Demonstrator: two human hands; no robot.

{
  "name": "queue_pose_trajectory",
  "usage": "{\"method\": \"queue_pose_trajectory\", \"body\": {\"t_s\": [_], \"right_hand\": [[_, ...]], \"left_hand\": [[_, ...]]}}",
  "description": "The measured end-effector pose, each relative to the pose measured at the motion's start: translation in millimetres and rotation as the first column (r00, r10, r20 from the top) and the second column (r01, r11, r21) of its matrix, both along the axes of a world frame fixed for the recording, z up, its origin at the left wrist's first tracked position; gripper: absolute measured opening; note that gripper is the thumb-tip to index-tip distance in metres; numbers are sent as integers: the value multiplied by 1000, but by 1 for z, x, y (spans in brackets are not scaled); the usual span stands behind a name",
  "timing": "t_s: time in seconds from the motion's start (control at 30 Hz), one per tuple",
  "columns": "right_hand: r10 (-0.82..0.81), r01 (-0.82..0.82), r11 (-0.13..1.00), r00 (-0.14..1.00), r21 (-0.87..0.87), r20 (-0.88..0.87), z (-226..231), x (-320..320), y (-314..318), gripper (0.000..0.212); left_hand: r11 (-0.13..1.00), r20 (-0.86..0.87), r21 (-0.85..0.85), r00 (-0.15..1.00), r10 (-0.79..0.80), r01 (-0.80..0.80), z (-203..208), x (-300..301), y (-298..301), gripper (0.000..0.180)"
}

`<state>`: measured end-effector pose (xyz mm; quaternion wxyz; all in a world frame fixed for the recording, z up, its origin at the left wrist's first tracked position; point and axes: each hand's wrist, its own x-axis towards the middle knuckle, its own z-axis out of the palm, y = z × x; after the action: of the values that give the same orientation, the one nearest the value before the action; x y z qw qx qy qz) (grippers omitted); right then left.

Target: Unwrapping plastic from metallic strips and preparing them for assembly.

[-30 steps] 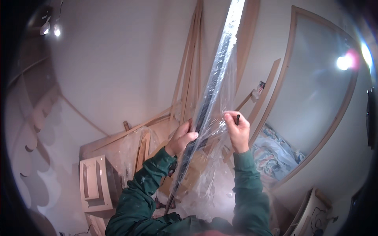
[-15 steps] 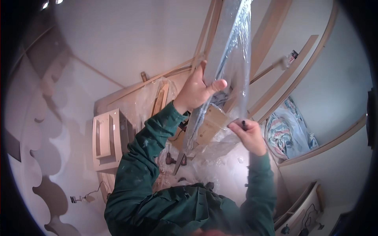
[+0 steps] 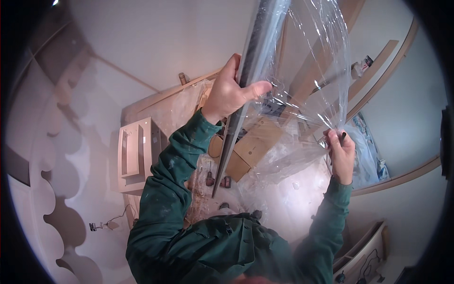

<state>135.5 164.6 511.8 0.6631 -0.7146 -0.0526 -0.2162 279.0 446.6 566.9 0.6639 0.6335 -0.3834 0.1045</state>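
Observation:
A long, narrow dark-grey board [image 3: 231, 142] slants up from near my feet past the top of the view. My left hand [image 3: 226, 97] grips it about midway, thumb across the front and fingers behind its left edge. Clear plastic film [image 3: 326, 80] hangs off the board's upper part and spreads out to the right. Bunched film is pinched in my right hand [image 3: 343, 156], away from the board. A small dark stick-like thing [image 3: 343, 137] pokes out between that hand's thumb and fingers; its kind is not clear.
Below lie brown cardboard [image 3: 257, 144], a cordless drill [image 3: 209, 178] and loose plastic sheeting on the floor. A pale slatted cabinet piece [image 3: 135, 154] stands left. Wooden boards [image 3: 376, 75] lean at the right, beside a curved wooden trim [image 3: 378, 90].
My right hand has moved right, stretching the film away from the board into a wide sheet. More of the board's dark face is bare. My left hand keeps its grip.

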Motion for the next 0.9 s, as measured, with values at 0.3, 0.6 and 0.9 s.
{"method": "queue_pose_trajectory", "body": {"t_s": [0.3, 0.6, 0.9], "right_hand": [[-122, 123, 992, 991, 7, -48, 3, 3, -3, 18], [-242, 239, 967, 970, -82, -19, -31, 43, -25, 17], [28, -19, 996, 994, -87, 110, 33, 54, 13, 59]], "left_hand": [[971, -188, -204, 969, -163, 124, -4, -12, 18, 46], [994, -33, -74, 996, -87, 84, -5, -4, 27, 42], [988, -120, -95, 984, -134, 123, -4, -5, 23, 45]]}}
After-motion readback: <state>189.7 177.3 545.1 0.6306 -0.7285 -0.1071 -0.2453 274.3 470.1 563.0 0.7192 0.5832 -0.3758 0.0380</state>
